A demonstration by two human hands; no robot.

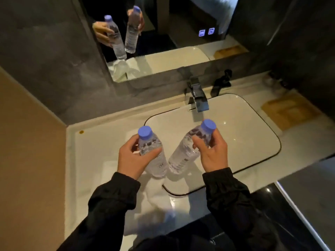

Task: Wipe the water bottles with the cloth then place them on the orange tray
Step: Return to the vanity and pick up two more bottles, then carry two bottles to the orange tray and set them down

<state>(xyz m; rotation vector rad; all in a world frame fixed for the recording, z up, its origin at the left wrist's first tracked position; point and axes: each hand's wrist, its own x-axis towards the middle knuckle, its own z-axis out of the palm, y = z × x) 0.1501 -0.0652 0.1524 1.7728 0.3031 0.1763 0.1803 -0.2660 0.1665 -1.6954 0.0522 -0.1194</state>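
Two clear water bottles with blue caps are held over a white bathroom counter. My left hand [133, 156] grips the left bottle [154, 153] near its shoulder; this bottle stands upright over a white cloth [154, 194] spread on the counter. My right hand [213, 151] grips the right bottle [184, 153] by its neck, and this one tilts with its base toward the left bottle. The two bases nearly touch. An orange tray [288, 110] lies on the counter at the far right, beyond the sink.
A white sink basin [244, 134] with a dark rim fills the counter's middle, under a chrome faucet [196, 96]. A mirror [163, 33] above reflects both bottles and hands. A beige wall [27, 151] bounds the left; dark walls stand behind and to the right.
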